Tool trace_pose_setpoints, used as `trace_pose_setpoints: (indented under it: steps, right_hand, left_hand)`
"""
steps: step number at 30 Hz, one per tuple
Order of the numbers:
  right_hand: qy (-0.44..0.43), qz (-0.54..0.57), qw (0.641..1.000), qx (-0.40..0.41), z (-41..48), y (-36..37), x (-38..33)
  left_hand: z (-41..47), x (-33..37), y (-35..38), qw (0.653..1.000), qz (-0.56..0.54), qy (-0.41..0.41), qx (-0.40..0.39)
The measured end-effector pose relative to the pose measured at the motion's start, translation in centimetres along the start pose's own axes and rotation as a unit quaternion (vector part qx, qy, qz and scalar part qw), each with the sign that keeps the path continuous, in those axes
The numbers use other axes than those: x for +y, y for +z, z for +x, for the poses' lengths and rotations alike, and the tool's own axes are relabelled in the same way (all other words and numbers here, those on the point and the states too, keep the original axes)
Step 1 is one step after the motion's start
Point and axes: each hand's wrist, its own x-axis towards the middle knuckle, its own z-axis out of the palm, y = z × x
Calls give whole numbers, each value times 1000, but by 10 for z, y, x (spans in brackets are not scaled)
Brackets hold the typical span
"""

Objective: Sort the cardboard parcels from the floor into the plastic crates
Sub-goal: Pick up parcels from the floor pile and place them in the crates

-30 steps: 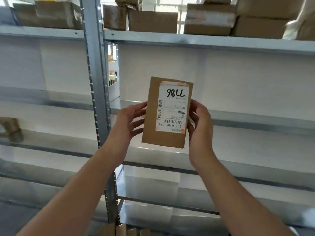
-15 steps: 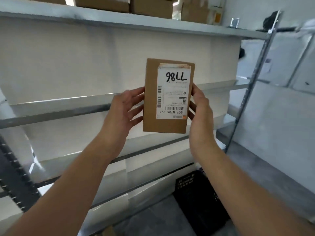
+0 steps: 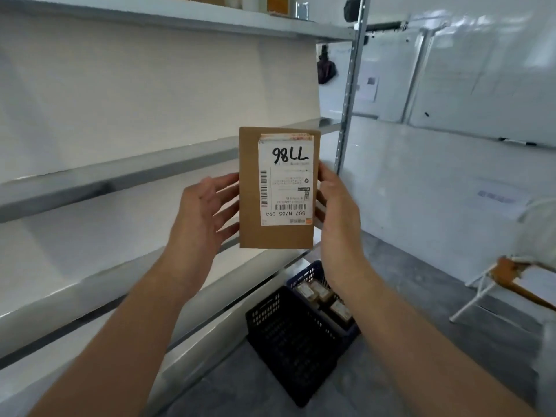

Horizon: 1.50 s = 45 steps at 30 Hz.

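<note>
I hold the parcel (image 3: pixel 278 188) upright in front of me, label (image 3: pixel 285 179) turned to my face so I can read the scrawled "98LL" and judge which crate it goes in. My left hand (image 3: pixel 207 213) steadies its left edge with the fingers spread behind the card; my right hand (image 3: pixel 337 206) presses the right edge. So the parcel is pinched lightly between both hands, raised in front of the shelf (image 3: pixel 120 176), well above the floor (image 3: pixel 406 296). Held by the edges, nothing covers the label. Below, the black crate (image 3: pixel 288 335) stands beside the shelf, and just behind it the blue crate (image 3: pixel 310 273) already holds a few parcels. I judge the sorting is under way, this parcel not yet dropped.
</note>
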Motion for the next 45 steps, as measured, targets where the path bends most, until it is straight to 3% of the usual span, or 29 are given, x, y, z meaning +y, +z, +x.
trace_pose_setpoints:
  steps: [10, 29, 36, 45]
  right_hand:
    - [53, -25, 998, 12, 126, -166, 64]
    - [154, -56, 986, 39, 379, -263, 240]
    - [174, -49, 984, -2, 481, -324, 296]
    - [231, -27, 962, -145, 599, -368, 355]
  left_hand:
    - [95, -107, 158, 997, -19, -68, -24]
    - [360, -284, 269, 981, 6, -195, -22]
    - [438, -335, 342, 978, 21, -204, 34]
    - [490, -396, 399, 962, -8, -206, 179]
